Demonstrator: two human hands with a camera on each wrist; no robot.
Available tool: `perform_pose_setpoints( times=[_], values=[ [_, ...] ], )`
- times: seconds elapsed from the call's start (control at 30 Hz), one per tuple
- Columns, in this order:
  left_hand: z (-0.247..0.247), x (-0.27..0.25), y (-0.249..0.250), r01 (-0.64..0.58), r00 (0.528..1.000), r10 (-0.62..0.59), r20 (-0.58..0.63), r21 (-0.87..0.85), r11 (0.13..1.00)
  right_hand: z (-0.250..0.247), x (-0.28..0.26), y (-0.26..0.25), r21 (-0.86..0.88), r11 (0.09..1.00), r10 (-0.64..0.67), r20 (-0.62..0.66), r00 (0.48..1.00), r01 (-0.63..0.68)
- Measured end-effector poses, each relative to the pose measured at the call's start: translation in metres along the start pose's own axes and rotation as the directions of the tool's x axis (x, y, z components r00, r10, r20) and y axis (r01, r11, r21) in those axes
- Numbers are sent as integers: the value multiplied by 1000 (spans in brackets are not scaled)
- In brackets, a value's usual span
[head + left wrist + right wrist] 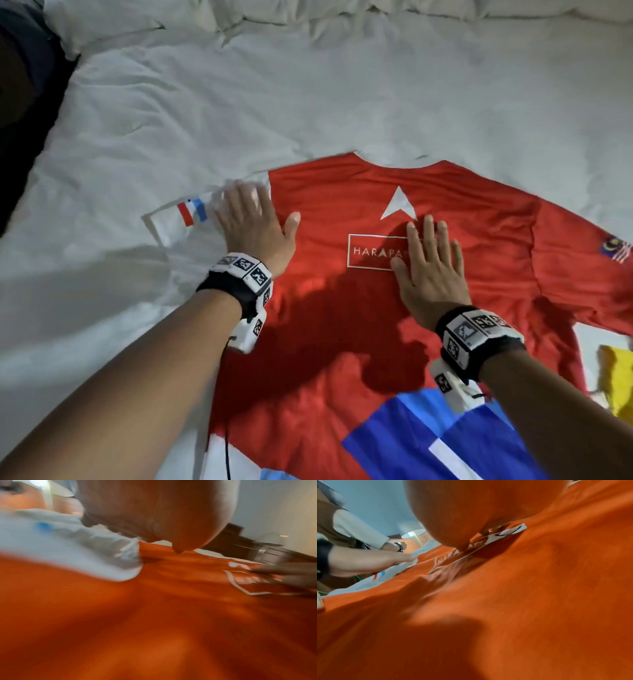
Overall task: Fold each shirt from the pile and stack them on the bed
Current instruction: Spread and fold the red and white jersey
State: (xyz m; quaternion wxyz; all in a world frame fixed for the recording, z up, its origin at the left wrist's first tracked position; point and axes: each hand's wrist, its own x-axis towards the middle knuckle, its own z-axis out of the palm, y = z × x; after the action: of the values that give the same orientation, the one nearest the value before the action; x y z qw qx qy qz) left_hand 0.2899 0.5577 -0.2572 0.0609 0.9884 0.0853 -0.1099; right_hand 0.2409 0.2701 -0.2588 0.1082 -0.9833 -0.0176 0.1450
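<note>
**Two flat hands press a red shirt spread on a bed**

A red shirt (342,308) lies spread back-side up on a white bed (171,120), collar pointing away from the person. Its back carries a white triangle above a boxed word, partly covered. Blue and white panels show at its near hem.

The left hand (251,226) lies flat, fingers straight and together, at the shirt's left shoulder, where a white sleeve (186,214) with a red and blue stripe extends outward. Its fingertips are blurred. The hand's grip is fully open; it holds nothing and only presses on the cloth.

The right hand (430,263) lies flat on the middle of the shirt's back, fingers spread, covering the end of the boxed word. Its grip is also open, palm down on the fabric.

The right sleeve (582,260) is red with a small flag patch. A yellow cloth (616,377) lies just beside the shirt at the right edge.
</note>
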Motion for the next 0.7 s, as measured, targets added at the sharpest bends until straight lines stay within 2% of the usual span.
perform_pose_setpoints(
  times=[0.03, 0.1, 0.13, 0.17, 0.23, 0.3, 0.47, 0.57, 0.7],
  values=[
    [0, 0, 19, -128, 991, 128, -30, 3, 992, -2, 6, 4, -17, 1000, 0, 8, 1000, 0],
    [7, -5, 58, -426, 905, 426, 20, 58, 903, -5, 19, 3, -65, 995, -71, 22, 997, 72],
    [13, -6, 72, -505, 863, 499, 81, 87, 859, -4, 24, 1, -97, 986, -132, 28, 991, 134],
    [20, -5, 81, -528, 848, 514, 127, 126, 840, -3, 29, -1, -125, 974, -185, 35, 982, 188],
    [30, 6, 84, -473, 879, 454, 145, 163, 866, 1, 41, 1, -136, 967, -208, 61, 976, 214],
    [35, 19, 78, -403, 915, 391, 99, 157, 902, 2, 53, 8, -104, 984, -139, 82, 987, 147],
    [28, 40, 60, -254, 967, 255, 13, 133, 958, -3, 69, 30, -46, 999, 29, 46, 999, -27],
    [22, 46, 43, -177, 984, 177, 15, 141, 974, -15, 74, 55, -20, 990, 138, 66, 988, -137],
    [13, 50, 13, -33, 999, 27, 30, 212, 977, -22, 76, 81, -32, 977, 211, 82, 974, -209]
  ],
)
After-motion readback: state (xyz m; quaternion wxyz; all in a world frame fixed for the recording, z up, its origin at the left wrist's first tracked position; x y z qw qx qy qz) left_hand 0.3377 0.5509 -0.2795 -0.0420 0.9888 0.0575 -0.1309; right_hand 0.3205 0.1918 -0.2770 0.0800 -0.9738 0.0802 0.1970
